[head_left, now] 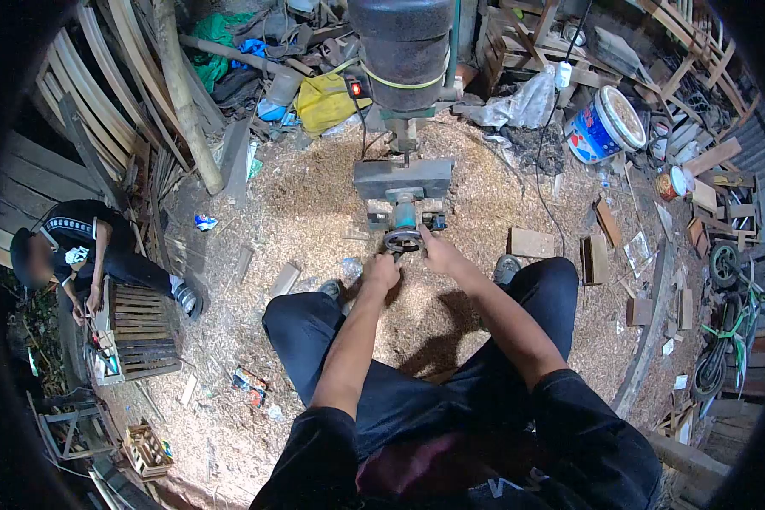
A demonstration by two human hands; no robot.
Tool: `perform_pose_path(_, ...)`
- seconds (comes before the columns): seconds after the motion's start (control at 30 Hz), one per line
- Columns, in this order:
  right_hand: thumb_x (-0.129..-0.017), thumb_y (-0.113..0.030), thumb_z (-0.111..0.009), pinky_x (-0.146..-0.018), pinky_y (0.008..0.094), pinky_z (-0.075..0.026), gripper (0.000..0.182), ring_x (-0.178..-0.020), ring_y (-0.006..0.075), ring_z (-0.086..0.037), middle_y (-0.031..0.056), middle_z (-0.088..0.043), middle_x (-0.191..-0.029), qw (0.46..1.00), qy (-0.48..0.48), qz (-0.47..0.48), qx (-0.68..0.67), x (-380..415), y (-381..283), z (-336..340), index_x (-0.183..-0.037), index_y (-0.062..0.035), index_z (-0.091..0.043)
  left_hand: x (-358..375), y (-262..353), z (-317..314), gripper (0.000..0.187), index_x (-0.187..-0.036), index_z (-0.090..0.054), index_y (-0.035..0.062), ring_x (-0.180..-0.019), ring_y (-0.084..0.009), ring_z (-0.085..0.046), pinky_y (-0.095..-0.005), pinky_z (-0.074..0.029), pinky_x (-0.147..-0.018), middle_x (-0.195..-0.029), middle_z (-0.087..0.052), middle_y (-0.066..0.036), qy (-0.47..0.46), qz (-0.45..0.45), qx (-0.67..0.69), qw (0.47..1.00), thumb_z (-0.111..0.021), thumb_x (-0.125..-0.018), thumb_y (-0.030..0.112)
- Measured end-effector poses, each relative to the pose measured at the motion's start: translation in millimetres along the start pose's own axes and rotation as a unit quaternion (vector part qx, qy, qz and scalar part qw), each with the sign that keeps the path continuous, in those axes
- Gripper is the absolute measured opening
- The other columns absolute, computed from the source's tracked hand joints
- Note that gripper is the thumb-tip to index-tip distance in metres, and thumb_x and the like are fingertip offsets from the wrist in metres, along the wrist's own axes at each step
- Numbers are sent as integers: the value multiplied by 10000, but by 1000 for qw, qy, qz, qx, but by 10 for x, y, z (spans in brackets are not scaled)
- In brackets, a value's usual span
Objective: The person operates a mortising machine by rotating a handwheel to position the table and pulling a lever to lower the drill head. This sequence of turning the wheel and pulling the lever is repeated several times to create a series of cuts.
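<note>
A small handwheel [403, 240] sits at the front of a machine with a teal vise part and a wooden block [402, 174] across it. My left hand [382, 271] is closed at the lower left edge of the wheel. On the wheel's right side, my right hand [438, 253] has its fingers wrapped on the rim. Above the block hangs the machine's spindle [405, 140], under a large dark cylindrical body [402, 51] with a yellow-green band.
A person [102, 246] sits at the left beside a slatted wooden crate [144, 327]. Sawdust covers the floor [297, 195]. A white-blue bucket [603, 127], wood blocks [531, 243] and a cable lie to the right; a yellow bag [325, 104] is upper left.
</note>
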State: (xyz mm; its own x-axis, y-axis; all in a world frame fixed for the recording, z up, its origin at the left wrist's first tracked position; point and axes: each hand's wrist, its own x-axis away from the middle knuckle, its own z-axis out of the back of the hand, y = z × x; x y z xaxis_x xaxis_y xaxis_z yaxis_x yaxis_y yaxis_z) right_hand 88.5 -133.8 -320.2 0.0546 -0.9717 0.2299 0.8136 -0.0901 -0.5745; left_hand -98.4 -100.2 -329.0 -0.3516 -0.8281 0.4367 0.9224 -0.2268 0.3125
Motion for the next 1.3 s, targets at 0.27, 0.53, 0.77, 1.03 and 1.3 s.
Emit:
perform_pose_path(0.27, -773, -86, -592, -901, 508, -519, 820, -997, 468, -633, 363, -599, -1126, 999, -19, -20, -19, 1, -12, 4, -1500, 27, -232, -42, -74, -45, 410, -1051, -683, -6, -1014, -415, -654, -482, -519, -887, -1081, -678, -254, -22, 8, 9, 1000, -606, -938, 380)
perform_pose_path(0.53, -757, -110, -640, -842, 506, -534, 876, -933, 470, -650, 350, -636, -1011, 1000, -5, 7, -9, -20, 58, -57, -1501, 36, -201, -15, -93, 20, 486, -1083, -672, 5, -1054, -411, -640, -489, -509, -898, -1112, -675, -236, -28, 20, 12, 999, -588, -934, 460)
perform_pose_path(0.77, -756, -126, -649, -829, 511, -540, 896, -907, 477, -657, 357, -646, -963, 1000, 16, 21, -16, -68, 201, -190, -1508, 24, -185, -77, -100, -70, 493, -1101, -668, 9, -1080, -399, -628, -485, -498, -917, -1147, -660, -239, -33, 29, 25, 999, -603, -919, 462)
perform_pose_path(1.03, -760, -72, -585, -864, 499, -524, 837, -964, 478, -637, 356, -626, -1046, 1000, 2, 21, -20, -43, 145, -99, -1499, 45, -208, -259, -320, -221, 507, -1158, -652, 32, -958, -423, -658, -472, -506, -879, -1021, -683, -258, -29, 3, 101, 994, -680, -856, 438)
perform_pose_path(1.3, -760, -120, -654, -981, 478, -479, 895, -1111, 476, -586, 368, -569, -1204, 999, -30, 8, -43, -56, 141, -58, -1503, 52, -186, -281, -365, -236, 330, -1100, -682, 2, -668, -140, -665, -288, -523, -534, -787, -689, -81, -111, -6, 350, 930, -615, -964, 295)
